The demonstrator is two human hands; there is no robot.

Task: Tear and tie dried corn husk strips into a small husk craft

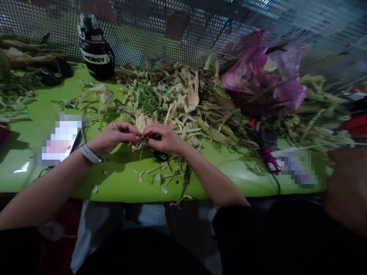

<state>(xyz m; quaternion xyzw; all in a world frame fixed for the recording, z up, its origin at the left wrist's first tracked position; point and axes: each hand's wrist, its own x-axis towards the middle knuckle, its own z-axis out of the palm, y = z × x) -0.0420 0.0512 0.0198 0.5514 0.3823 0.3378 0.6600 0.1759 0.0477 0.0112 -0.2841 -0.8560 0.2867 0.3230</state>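
Note:
My left hand (116, 136) and my right hand (164, 137) meet fingertip to fingertip over the green table (43, 107). Both pinch a small pale piece of plant husk (142, 124) between them. A white watch band (90, 153) circles my left wrist. Just behind my hands lies a big heap of pale husk strips and green stems (177, 101). Small scraps (156, 177) lie scattered on the table under my right forearm, near a dark ring-shaped object (161, 155).
A black bottle (96, 47) stands at the back left before a perforated metal screen (160, 26). Purple flower bracts (263, 76) pile up at the right. More stalks lie far left. A red-handled tool (254, 124) and a cable (276, 181) sit at the right.

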